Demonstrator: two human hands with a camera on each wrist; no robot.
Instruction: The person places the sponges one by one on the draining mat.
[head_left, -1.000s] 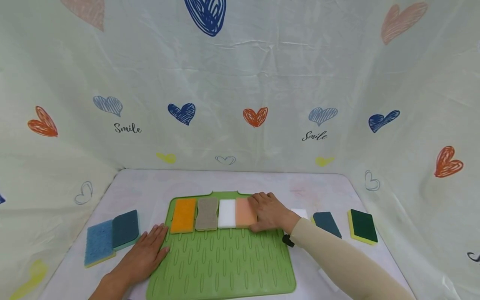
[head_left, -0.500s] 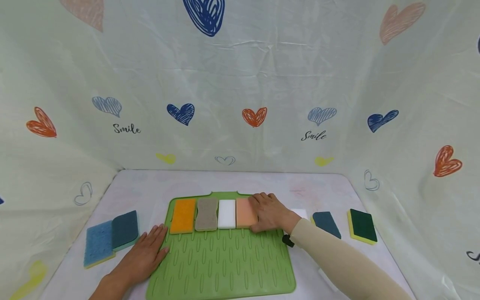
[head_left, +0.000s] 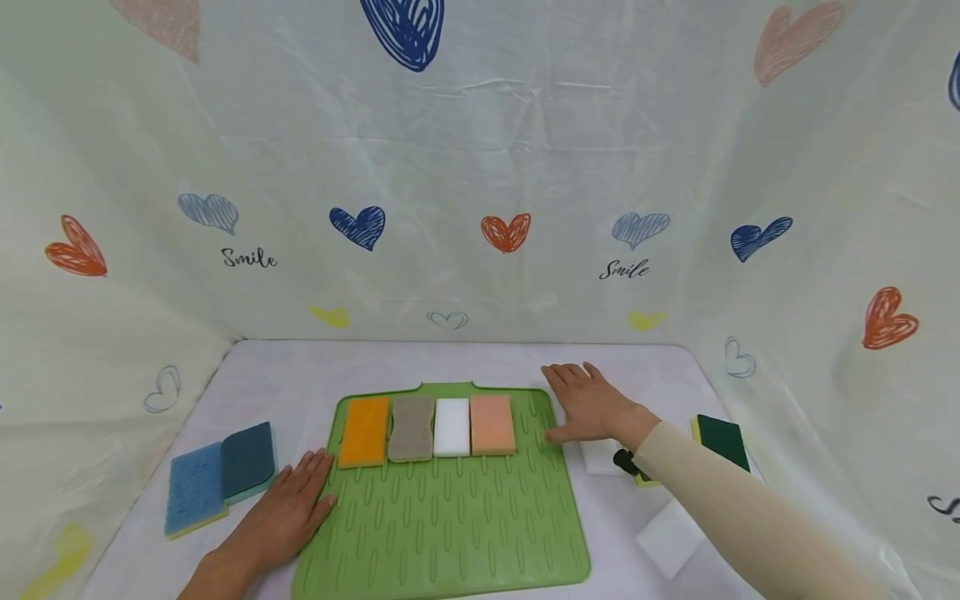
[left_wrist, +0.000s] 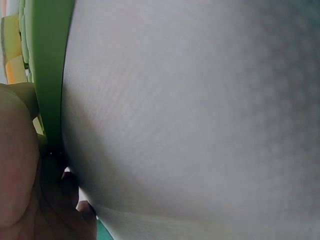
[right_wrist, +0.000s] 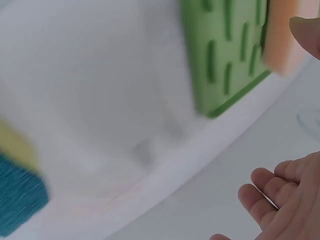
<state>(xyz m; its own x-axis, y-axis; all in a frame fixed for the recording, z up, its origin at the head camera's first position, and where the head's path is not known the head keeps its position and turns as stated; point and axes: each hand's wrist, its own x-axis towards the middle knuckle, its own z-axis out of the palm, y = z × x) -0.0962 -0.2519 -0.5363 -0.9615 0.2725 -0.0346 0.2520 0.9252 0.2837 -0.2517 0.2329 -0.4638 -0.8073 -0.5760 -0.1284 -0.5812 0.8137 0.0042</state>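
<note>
Four sponges [head_left: 426, 428] rowed on green mat [head_left: 450, 525] | right hand [head_left: 592, 407] fingers spread | left hand [head_left: 281, 517] flat

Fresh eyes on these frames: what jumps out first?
The bright green ribbed mat at the table's centre, with four sponges lined up along its far edge: orange, grey-brown, white, peach. The right hand hovers open just right of the peach one, touching nothing; the left hand lies flat at the mat's left edge. Behind everything hangs a pale backdrop with scribbled hearts.
</note>
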